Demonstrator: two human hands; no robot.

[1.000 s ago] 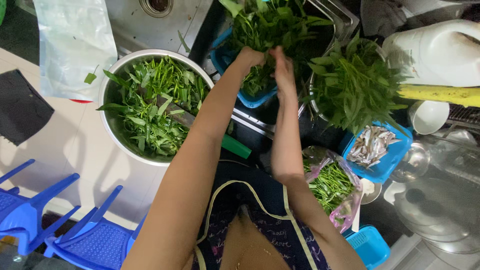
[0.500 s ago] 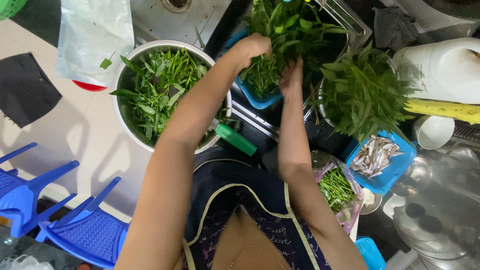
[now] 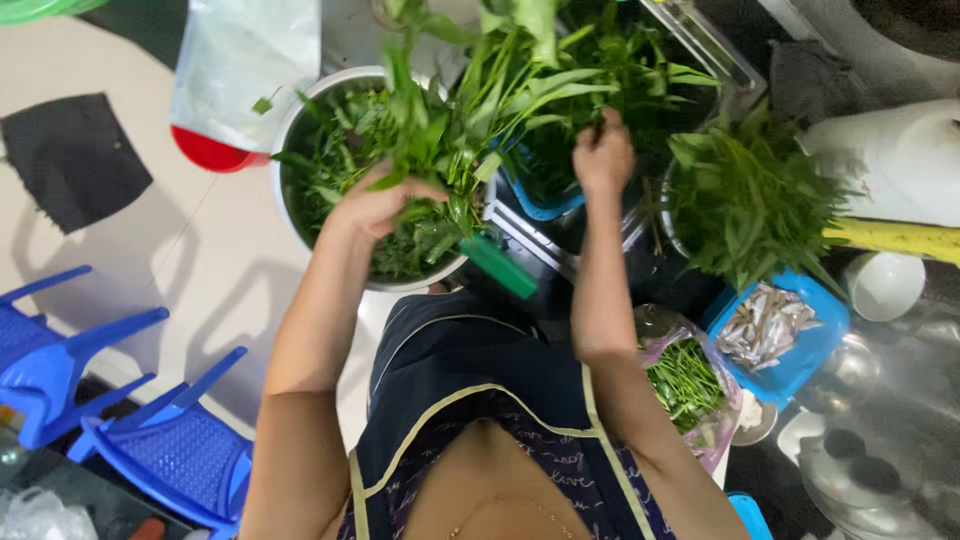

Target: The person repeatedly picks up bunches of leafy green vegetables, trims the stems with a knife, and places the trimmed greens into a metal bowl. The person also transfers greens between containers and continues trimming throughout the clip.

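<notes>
A pale tiled floor [image 3: 160, 260] crowded with kitchenware lies below me, seen from my own head looking down past my dark apron. My left hand [image 3: 385, 200] is closed around a bunch of long-stemmed leafy greens [image 3: 440, 120], gripping the stalks near their lower end so the leaves fan up and away from my fingers. That hand hangs over a round metal basin [image 3: 290, 150] already full of the same greens. My right hand [image 3: 603, 155] is curled shut too, pinching stems at the right side of the same bunch, above a blue plastic basket [image 3: 540, 205]; I think it holds a few stalks, though leaves hide the fingertips. A green-handled tool [image 3: 498, 266] rests at the basin's near rim. To my right stands another heap of greens [image 3: 750, 195], a blue tray of small silvery fish [image 3: 768, 325], and a clear bag of green stems [image 3: 690, 385]. Blue plastic chairs [image 3: 120, 400] sit at my left.
</notes>
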